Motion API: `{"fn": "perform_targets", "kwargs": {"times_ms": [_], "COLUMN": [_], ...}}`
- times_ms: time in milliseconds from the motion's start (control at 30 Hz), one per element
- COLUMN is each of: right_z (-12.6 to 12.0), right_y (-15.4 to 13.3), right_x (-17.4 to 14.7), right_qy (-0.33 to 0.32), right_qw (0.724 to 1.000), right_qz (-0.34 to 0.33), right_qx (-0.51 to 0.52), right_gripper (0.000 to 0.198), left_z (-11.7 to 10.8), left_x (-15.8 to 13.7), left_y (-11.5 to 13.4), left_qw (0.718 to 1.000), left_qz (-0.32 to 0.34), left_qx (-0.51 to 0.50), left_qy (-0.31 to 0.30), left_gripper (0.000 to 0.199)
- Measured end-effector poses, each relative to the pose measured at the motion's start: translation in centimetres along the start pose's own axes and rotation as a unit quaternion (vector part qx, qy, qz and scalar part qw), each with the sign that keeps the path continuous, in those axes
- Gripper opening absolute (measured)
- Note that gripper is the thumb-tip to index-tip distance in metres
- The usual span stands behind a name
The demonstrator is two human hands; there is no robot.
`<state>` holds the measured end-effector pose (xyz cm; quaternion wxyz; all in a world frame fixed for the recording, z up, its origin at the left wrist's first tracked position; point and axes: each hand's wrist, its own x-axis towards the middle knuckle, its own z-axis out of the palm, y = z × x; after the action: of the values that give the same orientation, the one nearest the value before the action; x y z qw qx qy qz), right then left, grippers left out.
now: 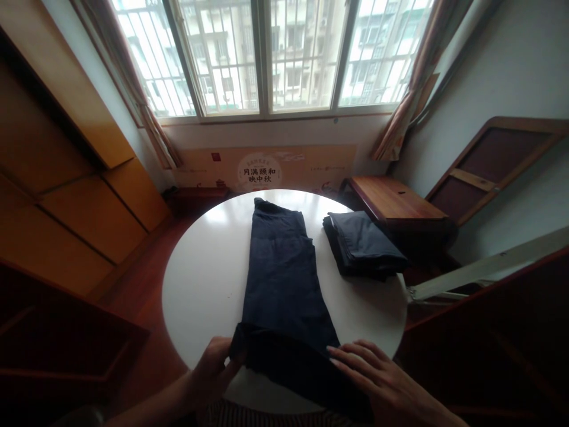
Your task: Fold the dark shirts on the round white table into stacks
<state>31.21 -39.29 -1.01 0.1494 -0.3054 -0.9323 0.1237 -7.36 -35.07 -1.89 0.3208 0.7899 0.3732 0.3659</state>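
Well off to the left of the left fingers stands an orange-brown cabinet (pixel 89 213); nearer, just beyond those fingers, shows the bare top of a round white table (pixel 200 279). The left hand (pixel 216 365) has its fingers bent at the near left corner of the dark garment (pixel 282 279), seemingly pinching the cloth. The garment, which looks like trousers, lies on the table and runs away from the fingers to its far end, well ahead of both hands; between the hands its near part makes a darker flap. It should be light, soft and limp, in no danger of breaking; it will probably sag and crease where unsupported, and may slide on the smooth tabletop. The surest hold seems to be at the two sides of that near part, pinched through all layers. The right hand (pixel 371 370) lies at the near right edge, fingers nearly straight, tips against the cloth; I cannot tell whether the thumb grips underneath. Ahead of the right fingers, apart from them, rests a stack of folded dark cloth (pixel 367 237)
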Motion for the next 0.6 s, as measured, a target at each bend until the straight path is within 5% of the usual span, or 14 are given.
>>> {"fn": "perform_targets", "kwargs": {"times_ms": [133, 267, 433, 500, 600], "right_z": [1.1, 0.5, -0.4, -0.7, -2.3], "right_y": [-0.4, -1.4, -2.0, -1.2, 1.4], "right_x": [1.8, 4.0, 4.0, 4.7, 8.6], "right_qy": [0.089, 0.099, 0.094, 0.187, 0.303], "right_qw": [0.994, 0.971, 0.924, 0.912, 0.868], "right_qz": [-0.021, -0.017, 0.034, 0.08, 0.189], "right_qx": [0.058, 0.217, 0.368, 0.356, 0.344], "right_gripper": [0.064, 0.029, 0.048, 0.048, 0.033], "left_z": [-0.1, -1.2, -4.4, -5.3, -6.1], "left_x": [-0.2, -0.5, -3.5, -2.5, 3.6], "left_y": [1.3, 2.7, 3.8, 4.0, 3.3], "left_qw": [0.981, 0.969, 0.986, 0.985, 0.967], "left_qz": [-0.125, -0.154, -0.113, -0.104, -0.125], "left_qx": [-0.12, -0.18, -0.106, -0.082, -0.101], "left_qy": [0.092, 0.077, 0.057, 0.108, 0.197], "left_gripper": [0.038, 0.032, 0.028, 0.023, 0.025]}}
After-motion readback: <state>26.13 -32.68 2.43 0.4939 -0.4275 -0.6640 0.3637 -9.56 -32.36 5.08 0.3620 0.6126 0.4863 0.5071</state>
